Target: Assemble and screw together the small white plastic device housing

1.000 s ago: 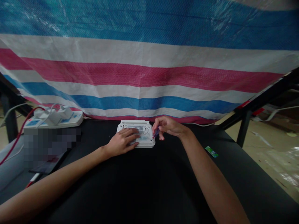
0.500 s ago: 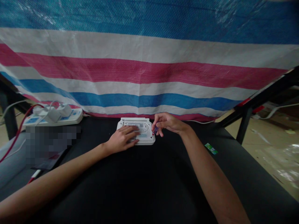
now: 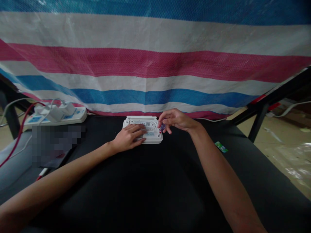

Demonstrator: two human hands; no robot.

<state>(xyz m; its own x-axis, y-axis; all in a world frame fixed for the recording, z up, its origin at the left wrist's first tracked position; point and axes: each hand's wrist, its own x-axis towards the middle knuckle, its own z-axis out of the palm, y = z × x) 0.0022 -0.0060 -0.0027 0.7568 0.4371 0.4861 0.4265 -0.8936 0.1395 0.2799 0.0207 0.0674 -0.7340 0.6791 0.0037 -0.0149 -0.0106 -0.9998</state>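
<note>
A white router [image 3: 155,139] lies with its vented, labelled underside up on the black table, its folded antenna bar along the far edge. My left hand [image 3: 130,137] rests flat across its left half, fingers spread and covering part of the label. In my right hand [image 3: 173,120] is a small screwdriver [image 3: 162,128] with a purple see-through handle and a red part near its lower end. It is pinched between thumb and fingers and points down at the dark hole in the router's near right corner. Whether the tip sits inside the hole is too small to tell.
A white power strip [image 3: 79,115] with plugged-in adapters stands at the back left. Near it lies a dark, partly blurred flat device [image 3: 58,161] beside a red cable [image 3: 24,124]. A small green packet [image 3: 221,147] is at right. A striped sheet [image 3: 145,64] hangs behind the table.
The whole view has shifted, so the table and hands appear slightly higher. Both hands keep their places at the router, and the right-hand fingers have moved slightly around the screwdriver.
</note>
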